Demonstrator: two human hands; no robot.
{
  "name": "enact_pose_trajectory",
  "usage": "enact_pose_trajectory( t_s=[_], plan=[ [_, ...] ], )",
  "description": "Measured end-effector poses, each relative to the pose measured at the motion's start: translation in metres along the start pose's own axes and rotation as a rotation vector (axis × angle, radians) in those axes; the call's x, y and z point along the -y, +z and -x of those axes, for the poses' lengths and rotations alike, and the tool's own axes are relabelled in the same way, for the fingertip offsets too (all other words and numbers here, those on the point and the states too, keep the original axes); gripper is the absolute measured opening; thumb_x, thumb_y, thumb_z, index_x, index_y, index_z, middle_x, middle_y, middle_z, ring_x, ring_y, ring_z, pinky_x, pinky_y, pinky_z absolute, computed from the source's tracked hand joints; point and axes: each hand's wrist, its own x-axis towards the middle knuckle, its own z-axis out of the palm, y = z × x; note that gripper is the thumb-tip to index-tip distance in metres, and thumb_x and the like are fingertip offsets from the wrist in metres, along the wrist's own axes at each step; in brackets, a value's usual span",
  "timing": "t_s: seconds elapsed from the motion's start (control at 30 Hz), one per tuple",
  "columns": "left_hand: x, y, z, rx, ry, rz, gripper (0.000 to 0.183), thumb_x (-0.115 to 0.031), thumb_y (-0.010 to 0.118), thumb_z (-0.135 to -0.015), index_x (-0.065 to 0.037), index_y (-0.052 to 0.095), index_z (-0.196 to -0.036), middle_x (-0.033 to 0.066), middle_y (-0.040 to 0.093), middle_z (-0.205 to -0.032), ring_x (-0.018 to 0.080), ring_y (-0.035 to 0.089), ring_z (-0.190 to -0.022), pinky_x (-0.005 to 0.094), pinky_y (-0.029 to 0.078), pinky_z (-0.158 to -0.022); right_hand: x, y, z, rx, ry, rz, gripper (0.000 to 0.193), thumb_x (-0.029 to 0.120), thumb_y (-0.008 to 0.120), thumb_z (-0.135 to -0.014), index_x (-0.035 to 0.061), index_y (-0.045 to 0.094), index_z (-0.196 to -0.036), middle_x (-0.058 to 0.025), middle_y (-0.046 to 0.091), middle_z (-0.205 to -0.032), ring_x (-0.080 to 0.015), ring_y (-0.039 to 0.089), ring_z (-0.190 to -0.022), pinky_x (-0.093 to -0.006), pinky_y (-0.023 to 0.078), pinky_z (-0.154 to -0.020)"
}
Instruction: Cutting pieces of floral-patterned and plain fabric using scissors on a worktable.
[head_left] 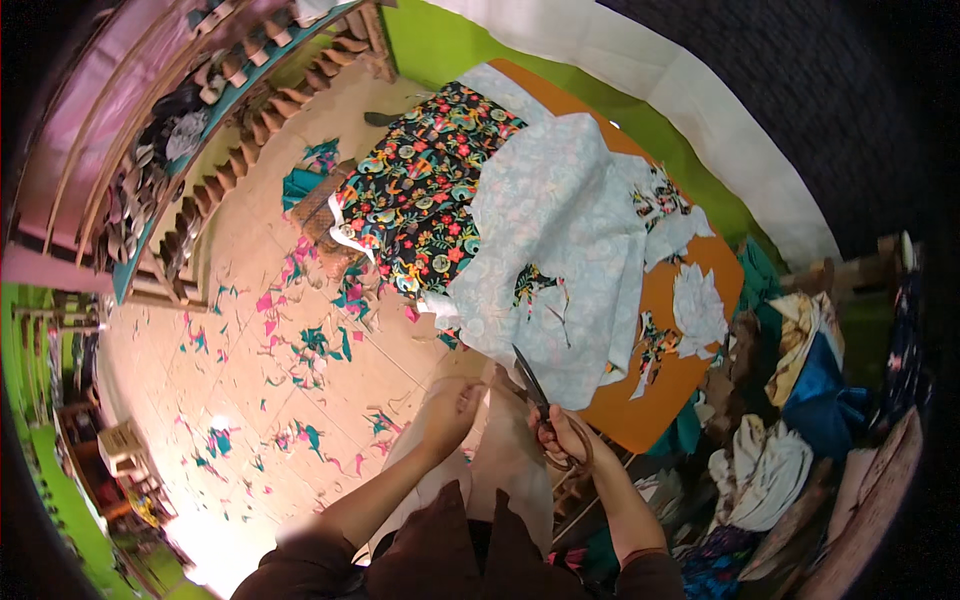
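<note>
My right hand [566,440] grips a pair of large dark scissors [530,380] by the handles, with the blades pointing up and away over the near edge of the cloth. My left hand [455,408] is above my lap, its fingers curled closed; what is in them, if anything, I cannot make out. Ahead of both hands lies a pale cloth [560,220], wrong side up, spread over the orange table [625,408]. To its left a black floral cloth [430,180] drapes over the table edge. A few floral scraps [540,288] rest on the pale cloth.
Teal and pink scraps [315,342] litter the tiled floor on the left. Wooden shoe lasts [235,160] line a shelf at the far left. Crumpled cloths [765,465] are piled at the right, and white scraps [700,310] lie on the table's right side.
</note>
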Motion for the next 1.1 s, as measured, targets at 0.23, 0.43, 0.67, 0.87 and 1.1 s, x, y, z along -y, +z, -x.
enact_pose_trajectory(
  t_s=[0.23,0.43,0.67,0.87,1.1],
  plan=[
    [-0.012,0.057,-0.033,0.181,-0.930,1.698,0.027,-0.030,0.056,-0.079,-0.004,0.052,-0.086,0.0037,0.054,-0.080,0.0158,0.051,-0.073,0.0253,0.043,-0.070,0.027,-0.026,0.006,0.143,0.299,-0.110,0.055,0.061,0.036,-0.075,0.0079,0.044,-0.088,0.0058,0.031,-0.054,-0.0020,0.026,-0.040,-0.0161,0.021,-0.033],
    [-0.020,0.071,-0.027,-0.157,-0.734,1.830,0.014,-0.019,0.059,-0.078,-0.008,0.052,-0.082,0.0034,0.053,-0.080,0.0143,0.050,-0.074,0.0257,0.042,-0.074,0.037,-0.055,0.006,0.270,0.348,-0.074,0.057,0.062,0.034,-0.076,0.0080,0.044,-0.091,0.0058,0.032,-0.054,-0.0017,0.027,-0.042,-0.0157,0.021,-0.034],
    [-0.038,0.083,-0.025,-0.396,-0.361,1.541,0.014,-0.014,0.058,-0.078,-0.007,0.046,-0.080,0.0033,0.051,-0.078,0.0119,0.049,-0.073,0.0253,0.041,-0.071,0.043,-0.069,-0.002,0.378,0.172,0.118,0.057,0.058,0.033,-0.078,0.0037,0.044,-0.090,0.0049,0.033,-0.055,-0.0024,0.028,-0.040,-0.0169,0.023,-0.034],
    [-0.054,0.091,-0.021,-0.582,-0.393,1.364,0.016,-0.014,0.057,-0.079,-0.004,0.046,-0.083,0.0032,0.051,-0.078,0.0111,0.049,-0.072,0.0246,0.042,-0.070,0.048,-0.070,-0.021,0.428,0.052,0.288,0.054,0.055,0.030,-0.081,0.0038,0.044,-0.089,0.0044,0.036,-0.057,-0.0025,0.030,-0.039,-0.0166,0.027,-0.034],
    [-0.059,0.092,-0.019,-0.646,-0.403,1.194,0.020,-0.013,0.061,-0.076,-0.001,0.045,-0.077,0.0057,0.051,-0.075,0.0131,0.052,-0.069,0.0234,0.044,-0.066,0.058,-0.063,-0.026,0.457,0.085,0.369,0.053,0.057,0.029,-0.080,0.0064,0.044,-0.088,0.0058,0.035,-0.059,-0.0007,0.029,-0.041,-0.0148,0.026,-0.035]
  ],
)
